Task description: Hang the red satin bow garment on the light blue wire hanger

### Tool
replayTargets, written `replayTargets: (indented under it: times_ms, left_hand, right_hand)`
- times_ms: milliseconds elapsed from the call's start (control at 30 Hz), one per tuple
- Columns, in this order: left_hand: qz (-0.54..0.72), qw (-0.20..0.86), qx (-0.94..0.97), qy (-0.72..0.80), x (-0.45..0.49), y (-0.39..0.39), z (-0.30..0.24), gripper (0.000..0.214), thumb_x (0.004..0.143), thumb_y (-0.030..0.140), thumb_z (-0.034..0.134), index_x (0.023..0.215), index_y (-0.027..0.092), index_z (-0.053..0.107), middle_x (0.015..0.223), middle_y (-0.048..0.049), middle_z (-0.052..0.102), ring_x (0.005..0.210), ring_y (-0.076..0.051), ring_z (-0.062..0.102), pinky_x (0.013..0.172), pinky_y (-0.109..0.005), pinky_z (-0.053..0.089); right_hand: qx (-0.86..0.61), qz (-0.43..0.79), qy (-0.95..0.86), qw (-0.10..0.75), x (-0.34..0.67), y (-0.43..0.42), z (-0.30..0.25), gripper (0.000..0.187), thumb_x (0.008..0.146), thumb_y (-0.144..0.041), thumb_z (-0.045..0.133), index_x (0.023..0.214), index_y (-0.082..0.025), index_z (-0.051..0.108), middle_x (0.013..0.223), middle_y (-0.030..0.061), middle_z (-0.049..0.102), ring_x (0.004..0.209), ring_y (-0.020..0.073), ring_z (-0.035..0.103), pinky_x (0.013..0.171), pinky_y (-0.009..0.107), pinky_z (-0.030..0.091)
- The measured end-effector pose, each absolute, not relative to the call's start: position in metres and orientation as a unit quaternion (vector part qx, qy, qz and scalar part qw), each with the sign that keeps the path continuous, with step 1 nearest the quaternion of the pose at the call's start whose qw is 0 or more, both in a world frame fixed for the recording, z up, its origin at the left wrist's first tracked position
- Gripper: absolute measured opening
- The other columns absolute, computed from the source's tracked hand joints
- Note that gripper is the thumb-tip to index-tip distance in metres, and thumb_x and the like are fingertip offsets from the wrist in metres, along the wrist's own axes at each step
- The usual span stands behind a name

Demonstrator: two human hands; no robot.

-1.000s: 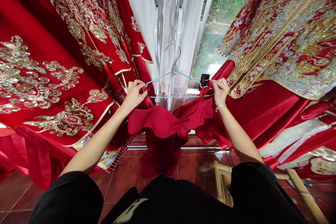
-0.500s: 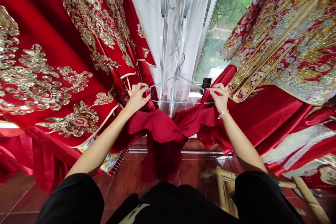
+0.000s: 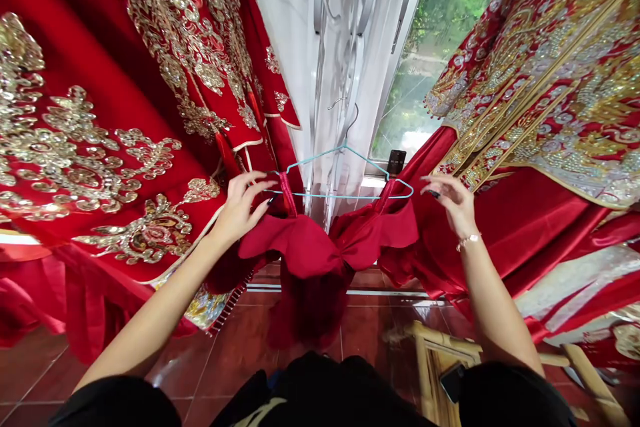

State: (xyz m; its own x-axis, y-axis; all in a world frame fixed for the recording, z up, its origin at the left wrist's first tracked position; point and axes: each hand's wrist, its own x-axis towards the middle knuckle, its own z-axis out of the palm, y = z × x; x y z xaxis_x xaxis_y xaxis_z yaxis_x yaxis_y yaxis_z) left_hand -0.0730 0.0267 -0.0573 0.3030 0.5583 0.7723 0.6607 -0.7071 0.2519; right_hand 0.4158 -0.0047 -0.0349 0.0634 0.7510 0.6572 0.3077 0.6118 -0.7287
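While a black shirt [image 3: 320, 393] fills the near edge, its pale printed mark [image 3: 260, 411] cannot be read. A bamboo stool [image 3: 424, 373] stands low to the right, a dark phone [image 3: 453, 381] lying on it with no brand that I can make out. Farther in, a dark red dress [image 3: 313, 250] hangs from a pale blue wire hanger [image 3: 345, 197], a strap looped at each shoulder of the wire.

The hanger's long axis runs left to right, between the two hands. Nearer to it is the left hand [image 3: 240, 207], fingers spread and gripping nothing, its tips at the wire's left end; whether they touch, I cannot tell. The right hand [image 3: 453, 203] is loosely curled, holding nothing, just beyond the right end and apart from it, so the hanger lies to its left.

Past the hanger's right shoulder, a small black device [image 3: 397, 161] by the window [image 3: 425, 73] shows lit characters too small to read. White curtain [image 3: 273, 13] hangs behind.
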Motion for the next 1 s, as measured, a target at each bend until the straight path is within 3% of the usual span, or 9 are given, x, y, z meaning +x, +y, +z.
replayTargets:
  times_ms: [67, 133, 267, 433, 567, 700, 800, 867, 1000]
  left_hand:
    - [-0.405, 0.04, -0.839, -0.36, -0.089, 0.013, -0.059, 0.024, 0.094, 0.039, 0.054, 0.111, 0.03, 0.068, 0.113, -0.009, 0.067, 0.11, -0.028, 0.061, 0.102, -0.045, 0.048]
    - [-0.352, 0.012, -0.858, -0.374, -0.1, 0.004, -0.056, 0.026, 0.096, 0.043, 0.05, 0.105, 0.03, 0.071, 0.11, -0.0075, 0.068, 0.098, -0.025, 0.065, 0.088, -0.037, 0.054]
    - [-0.245, -0.082, -0.873, -0.414, -0.103, 0.002, -0.039, 0.035, 0.097, 0.052, 0.048, 0.115, 0.031, 0.07, 0.128, -0.0061, 0.062, 0.095, -0.021, 0.069, 0.081, -0.031, 0.056]
    - [-0.094, -0.223, -0.904, -0.354, -0.102, 0.013, -0.021, 0.04, 0.098, 0.053, 0.05, 0.081, 0.022, 0.068, 0.083, -0.0036, 0.067, 0.071, -0.017, 0.064, 0.069, -0.026, 0.05]
    - [-0.054, -0.261, -0.914, -0.307, -0.112, 0.019, 0.001, 0.044, 0.101, 0.05, 0.047, 0.074, 0.018, 0.062, 0.074, -0.0041, 0.064, 0.068, -0.015, 0.061, 0.066, -0.023, 0.048]
    - [0.004, -0.212, -0.927, -0.309, -0.118, 0.035, 0.03, 0.043, 0.1, 0.045, 0.047, 0.068, 0.018, 0.058, 0.068, -0.0029, 0.064, 0.061, -0.014, 0.057, 0.061, -0.022, 0.045]
    - [0.049, -0.157, -0.938, -0.304, -0.115, 0.053, 0.045, 0.045, 0.098, 0.045, 0.049, 0.062, 0.019, 0.056, 0.061, -0.003, 0.061, 0.053, -0.013, 0.05, 0.055, -0.023, 0.04]
    - [0.077, -0.123, -0.943, -0.3, -0.111, 0.062, 0.05, 0.046, 0.095, 0.046, 0.054, 0.059, 0.019, 0.056, 0.057, -0.0026, 0.059, 0.051, -0.013, 0.047, 0.053, -0.024, 0.038]
    - [0.107, -0.084, -0.942, -0.308, -0.104, 0.07, 0.052, 0.044, 0.091, 0.046, 0.061, 0.056, 0.019, 0.059, 0.051, -0.0009, 0.055, 0.049, -0.013, 0.041, 0.052, -0.025, 0.037]
  right_hand:
    - [-0.436, 0.176, -0.694, 0.545, 0.422, -0.013, -0.042, 0.028, 0.083, -0.048, 0.073, 0.099, -0.026, 0.078, 0.111, 0.0072, 0.072, 0.072, 0.0174, 0.067, 0.079, 0.039, 0.058]
    - [-0.452, 0.178, -0.741, 0.463, 0.425, -0.015, -0.047, 0.029, 0.086, -0.05, 0.069, 0.101, -0.027, 0.079, 0.114, 0.0087, 0.071, 0.077, 0.0185, 0.067, 0.074, 0.037, 0.058]
    - [-0.444, 0.14, -0.8, 0.379, 0.421, 0.004, -0.053, 0.033, 0.089, -0.051, 0.064, 0.108, -0.027, 0.077, 0.121, 0.0107, 0.07, 0.106, 0.0254, 0.067, 0.086, 0.04, 0.057]
    - [-0.457, 0.105, -0.836, 0.284, 0.42, 0.035, -0.061, 0.039, 0.089, -0.058, 0.059, 0.1, -0.024, 0.076, 0.111, 0.0111, 0.072, 0.106, 0.0288, 0.068, 0.101, 0.051, 0.052]
    - [-0.482, 0.142, -0.841, 0.2, 0.427, 0.045, -0.064, 0.047, 0.087, -0.063, 0.055, 0.103, -0.023, 0.074, 0.119, 0.013, 0.07, 0.107, 0.0306, 0.067, 0.097, 0.049, 0.053]
    - [-0.514, 0.184, -0.796, 0.261, 0.433, 0.049, -0.066, 0.053, 0.088, -0.069, 0.045, 0.096, -0.021, 0.067, 0.087, 0.0096, 0.069, 0.076, 0.0247, 0.066, 0.075, 0.042, 0.057]
    - [-0.56, 0.14, -0.729, 0.367, 0.432, 0.052, -0.065, 0.057, 0.086, -0.063, 0.052, 0.123, -0.019, 0.056, 0.067, 0.0002, 0.059, 0.059, 0.0209, 0.057, 0.061, 0.036, 0.051]
    - [-0.547, 0.119, -0.744, 0.365, 0.428, 0.056, -0.062, 0.07, 0.082, -0.057, 0.062, 0.139, -0.018, 0.047, 0.061, -0.0044, 0.054, 0.056, 0.0193, 0.053, 0.06, 0.033, 0.047]
    - [-0.534, 0.047, -0.788, 0.304, 0.419, 0.063, -0.057, 0.046, 0.084, -0.047, 0.055, 0.117, -0.017, 0.067, 0.061, -0.0002, 0.058, 0.054, 0.0175, 0.052, 0.061, 0.031, 0.043]
